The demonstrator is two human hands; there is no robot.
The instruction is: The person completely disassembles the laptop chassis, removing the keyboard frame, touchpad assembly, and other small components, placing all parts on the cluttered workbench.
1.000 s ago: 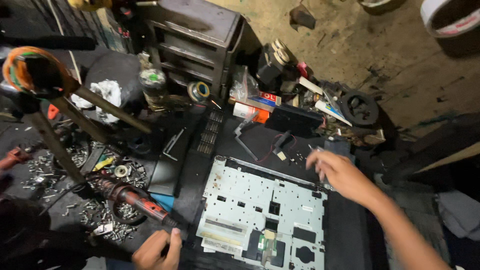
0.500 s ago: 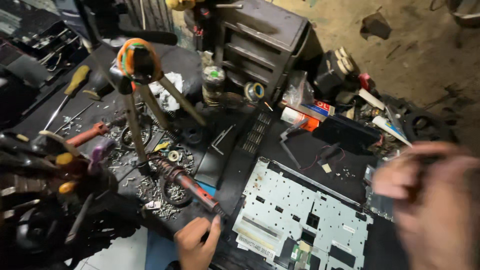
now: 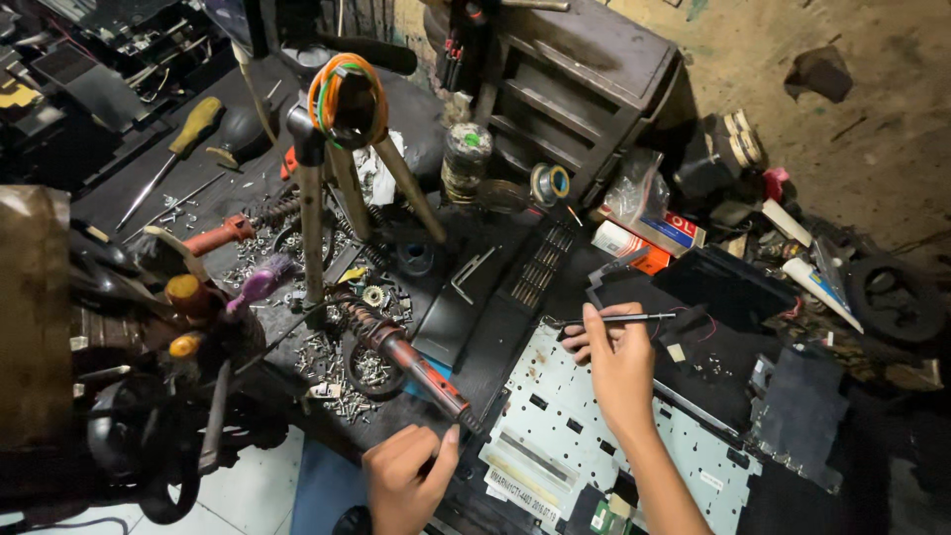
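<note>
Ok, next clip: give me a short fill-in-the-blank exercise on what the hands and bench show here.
1. The right hand holds a thin ____ by its tip end.
2. The left hand rests at the near edge of the perforated metal ____.
3. The coil of wire atop the small tripod is green and ____.

Missing words: tweezers; plate; orange

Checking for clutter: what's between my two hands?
In the head view, only the perforated silver metal plate lies between the left hand and right hand.

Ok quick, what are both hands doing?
Left hand: fingers curled, holding nothing, thumb touching the laptop edge.
Right hand: closed on a thin tool.
</note>
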